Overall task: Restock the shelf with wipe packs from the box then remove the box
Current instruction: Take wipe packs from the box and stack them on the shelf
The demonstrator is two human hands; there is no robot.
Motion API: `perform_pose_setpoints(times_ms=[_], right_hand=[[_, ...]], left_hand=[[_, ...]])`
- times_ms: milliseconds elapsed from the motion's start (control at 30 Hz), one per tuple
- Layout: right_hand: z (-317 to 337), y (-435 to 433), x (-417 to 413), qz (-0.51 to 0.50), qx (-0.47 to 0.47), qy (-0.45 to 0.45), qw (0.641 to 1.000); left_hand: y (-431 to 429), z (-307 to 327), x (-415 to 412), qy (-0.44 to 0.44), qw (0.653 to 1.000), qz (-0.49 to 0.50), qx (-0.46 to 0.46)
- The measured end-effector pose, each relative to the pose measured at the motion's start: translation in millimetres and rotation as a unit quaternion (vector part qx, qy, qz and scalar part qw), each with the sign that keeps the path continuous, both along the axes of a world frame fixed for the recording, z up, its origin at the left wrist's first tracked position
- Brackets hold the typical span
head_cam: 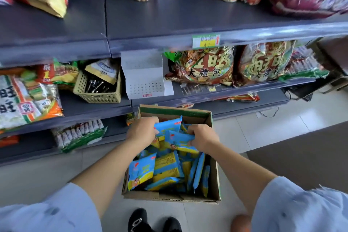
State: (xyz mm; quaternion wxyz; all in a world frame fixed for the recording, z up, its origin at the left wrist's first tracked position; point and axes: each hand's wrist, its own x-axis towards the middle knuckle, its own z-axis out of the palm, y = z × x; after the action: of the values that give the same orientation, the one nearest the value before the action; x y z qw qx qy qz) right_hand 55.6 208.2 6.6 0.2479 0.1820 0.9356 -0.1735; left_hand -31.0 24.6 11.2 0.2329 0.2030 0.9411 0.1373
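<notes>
At the far left, large snack bags (28,98) are seen lying on the middle level of a grey shelf (180,15), with a beige perforated basket (98,88) just beside them on the same level. Right of the basket, an empty white perforated display tray (145,79) is set on that level, and further right two big red-and-gold snack bags (205,66) are stacked under a green and yellow price tag (206,41). Below the tray, an open cardboard box (214,184) is placed on the tiled floor (263,130), close against the foot of the shelf. The box is filled with blue and yellow wipe packs (167,167), some lying flat and some standing on edge. The left hand (142,132) is reached into the far end of the box, and its fingers (155,131) are closed on a blue wipe pack (167,125) raised above the heap. Just to the right, the right hand (202,135) is also held inside the box, its fingers (192,133) clamped on a second wipe pack (183,142) that touches the first. Both forearms are bare, with pale blue sleeves (47,209) seen at the bottom corners. Black shoes (139,220) are visible on the floor below the near edge of the box.
</notes>
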Motion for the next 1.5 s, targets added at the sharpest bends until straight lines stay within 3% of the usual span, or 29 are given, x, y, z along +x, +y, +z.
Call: perform_pose_setpoints(times_ms=[333, 633, 1033, 1500], right_hand=[[155.8, -23.2, -37.2, 0.099, -0.039, 0.096, 0.990], [269.3, -72.6, -81.3, 0.142, -0.053, 0.198, 0.968], [395.3, -177.0, -121.8, 0.177, -0.117, 0.302, 0.929], [495.3, -267.6, -144.9, 0.103, -0.229, 0.436, 0.864]], left_hand=[[-49.7, 170.2, -9.4, 0.114, 0.991, 0.052, 0.051], [-127.1, 292.3, -28.4, 0.226, 0.959, 0.127, 0.115], [-254.8, 407.2, -39.7, 0.317, 0.928, 0.126, 0.148], [-373.4, 488.9, -66.0, 0.424, 0.865, 0.161, 0.213]])
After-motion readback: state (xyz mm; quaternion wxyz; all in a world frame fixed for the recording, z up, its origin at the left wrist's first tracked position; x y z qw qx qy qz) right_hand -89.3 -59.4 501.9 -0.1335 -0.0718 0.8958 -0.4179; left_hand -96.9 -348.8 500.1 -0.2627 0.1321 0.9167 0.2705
